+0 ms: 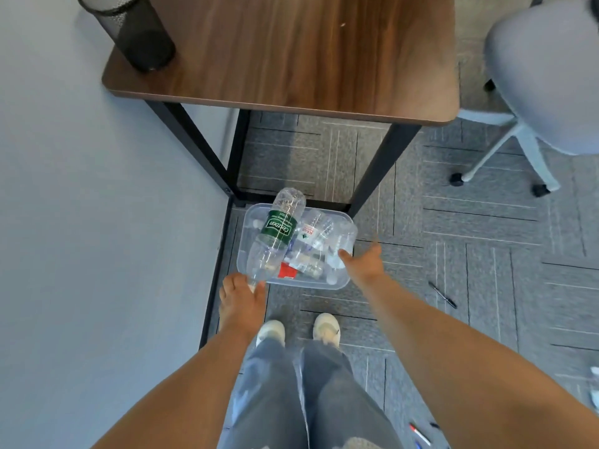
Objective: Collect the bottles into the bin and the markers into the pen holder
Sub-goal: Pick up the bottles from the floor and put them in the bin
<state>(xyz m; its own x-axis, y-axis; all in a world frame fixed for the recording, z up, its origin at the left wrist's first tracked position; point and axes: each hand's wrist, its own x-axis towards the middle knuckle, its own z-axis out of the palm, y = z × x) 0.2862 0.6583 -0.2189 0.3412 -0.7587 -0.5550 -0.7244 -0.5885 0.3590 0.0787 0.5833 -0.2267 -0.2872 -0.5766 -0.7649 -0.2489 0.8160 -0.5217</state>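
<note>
A clear plastic bin (344,282) stands on the carpet at the foot of the table, holding several empty clear bottles (315,235). A large bottle with a green label (278,229) lies tilted across the bin's left side, its base sticking out over the far rim. My left hand (241,301) grips this bottle at its neck, at the bin's near left corner. My right hand (363,261) hovers at the bin's right edge with fingers stretched out, holding nothing. The black mesh pen holder (136,30) stands on the table's near left corner.
A black marker (442,294) lies on the carpet right of the bin, and a red-and-white marker (420,434) lies lower right. Another bottle (594,390) shows at the right edge. The wooden table (291,53), a grey office chair (551,76) and a wall on the left hem the bin in.
</note>
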